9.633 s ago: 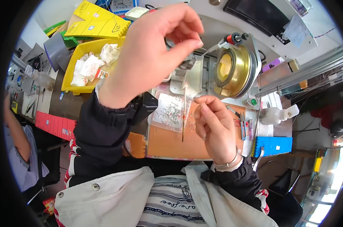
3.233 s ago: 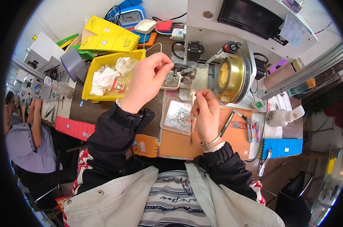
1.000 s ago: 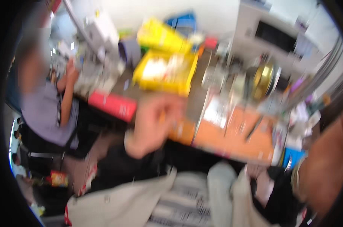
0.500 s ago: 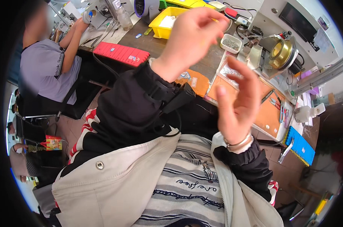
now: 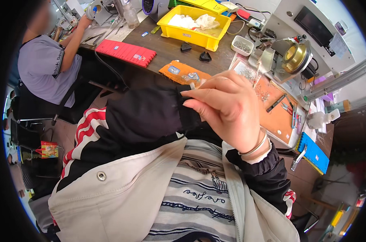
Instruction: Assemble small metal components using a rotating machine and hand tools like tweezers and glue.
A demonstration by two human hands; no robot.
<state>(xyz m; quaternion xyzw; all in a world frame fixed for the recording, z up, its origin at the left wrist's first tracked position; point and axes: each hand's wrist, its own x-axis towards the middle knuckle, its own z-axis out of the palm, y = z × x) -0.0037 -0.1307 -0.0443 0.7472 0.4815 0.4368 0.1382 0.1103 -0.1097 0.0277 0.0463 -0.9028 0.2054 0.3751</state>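
Note:
My right hand (image 5: pixel 235 107) is bent in front of my chest, its thumb and fingertips pinched together at the cuff (image 5: pixel 187 105) of my black left sleeve (image 5: pixel 146 107). The sleeve runs up from the lower left and ends at those fingertips. My left hand cannot be seen past the cuff; the sleeve and right hand hide that spot. Just beyond lies an orange leather-like mat (image 5: pixel 183 72) with stickers on it, at the bench's near edge.
On the dark bench (image 5: pixel 166 54) stand a yellow bin (image 5: pixel 191 33) with white bags and two small black pieces (image 5: pixel 205 56). A red board (image 5: pixel 126 52) juts out left; a white tray (image 5: pixel 242 45), a brass-coloured wheel machine (image 5: pixel 294 56) and pliers (image 5: pixel 287 109) are right. Another person (image 5: pixel 45 66) sits left.
My raised left hand has dropped out of sight, uncovering the yellow bin and black pieces. My right hand has turned inward and closed on the left cuff. The black box by my left wrist no longer shows.

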